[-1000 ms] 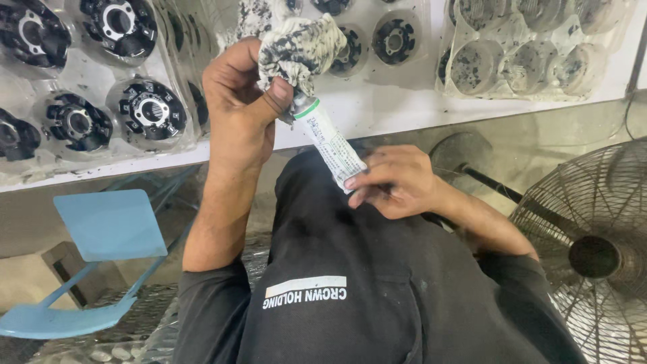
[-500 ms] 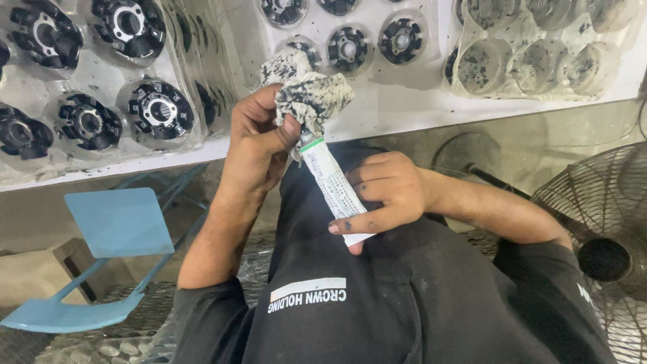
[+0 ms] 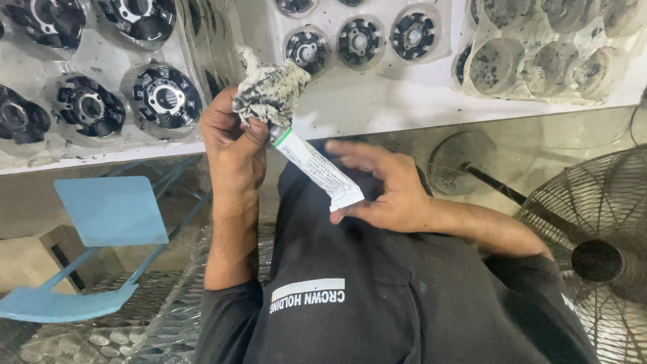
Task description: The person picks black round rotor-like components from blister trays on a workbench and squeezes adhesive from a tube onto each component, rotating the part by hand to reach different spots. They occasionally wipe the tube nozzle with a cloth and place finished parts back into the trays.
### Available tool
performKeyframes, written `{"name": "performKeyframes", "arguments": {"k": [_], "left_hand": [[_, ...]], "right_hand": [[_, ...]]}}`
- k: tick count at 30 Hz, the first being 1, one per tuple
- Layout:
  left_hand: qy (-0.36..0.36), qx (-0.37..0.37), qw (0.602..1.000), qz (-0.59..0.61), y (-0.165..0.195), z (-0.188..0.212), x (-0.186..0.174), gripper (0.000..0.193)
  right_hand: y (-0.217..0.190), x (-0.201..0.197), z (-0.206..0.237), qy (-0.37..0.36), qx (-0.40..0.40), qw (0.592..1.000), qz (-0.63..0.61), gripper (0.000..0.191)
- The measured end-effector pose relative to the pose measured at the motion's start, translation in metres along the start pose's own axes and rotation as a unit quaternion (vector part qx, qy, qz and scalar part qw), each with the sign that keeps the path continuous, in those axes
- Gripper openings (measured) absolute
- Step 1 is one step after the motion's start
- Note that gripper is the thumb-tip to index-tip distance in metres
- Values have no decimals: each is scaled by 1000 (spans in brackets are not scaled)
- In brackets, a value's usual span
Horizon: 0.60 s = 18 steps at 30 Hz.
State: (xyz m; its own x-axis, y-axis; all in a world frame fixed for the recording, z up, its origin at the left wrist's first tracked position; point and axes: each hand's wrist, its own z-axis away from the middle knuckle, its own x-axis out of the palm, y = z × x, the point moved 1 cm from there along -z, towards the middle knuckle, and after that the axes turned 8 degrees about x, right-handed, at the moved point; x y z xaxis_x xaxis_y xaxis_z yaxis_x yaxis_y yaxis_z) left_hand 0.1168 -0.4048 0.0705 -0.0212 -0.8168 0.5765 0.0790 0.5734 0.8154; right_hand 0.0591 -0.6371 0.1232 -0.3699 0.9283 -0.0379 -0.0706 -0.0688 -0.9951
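Two hands meet in front of the person's dark shirt in the head view, with a small white tube slanting between them. The left hand is closed tight around a grimy, black-smeared rag, which is bunched over the tube's green-banded neck, so the rag and the nozzle end are pinched together between thumb and fingers. The right hand is only partly closed: thumb and a fingertip nip the flat crimped tail of the tube, while the other fingers spread loosely above it. The tube looks light and soft-walled, likely to dent or kink under pressure, and its glossy skin may be slick where grease has got onto it; the stiff neck and the folded tail seem the surest places to hold, the belly the place to squeeze. The rag is limp woven cloth, heavily soiled. Behind the hands, a white bench carries clear plastic blister trays of round, black, metal-centred motor parts, and a tray of empty, dusty cups sits at the upper right. Below are a pale blue plastic chair, sheets of bubble wrap, and a wire-guarded fan on a round stand base.
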Motion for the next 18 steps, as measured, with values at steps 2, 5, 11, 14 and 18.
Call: {"name": "performKeyframes", "arguments": {"k": [2,5,11,14,18], "left_hand": [[-15,18,998,-54,3,1,1,25],[-46,45,988,-141,6,-1,4,30],[-75,71,986,-130,0,-11,4,26],[-105,67,983,-136,-13,-19,4,21],[-132,55,979,-147,-41,-25,14,21]], "right_hand": [[9,4,3,-4,134,968,-211,66],[28,9,7,49,187,950,-244,53],[68,16,18,80,157,909,-379,46],[84,21,22,129,129,888,-421,45],[101,21,28,260,94,877,-393,38]]}}
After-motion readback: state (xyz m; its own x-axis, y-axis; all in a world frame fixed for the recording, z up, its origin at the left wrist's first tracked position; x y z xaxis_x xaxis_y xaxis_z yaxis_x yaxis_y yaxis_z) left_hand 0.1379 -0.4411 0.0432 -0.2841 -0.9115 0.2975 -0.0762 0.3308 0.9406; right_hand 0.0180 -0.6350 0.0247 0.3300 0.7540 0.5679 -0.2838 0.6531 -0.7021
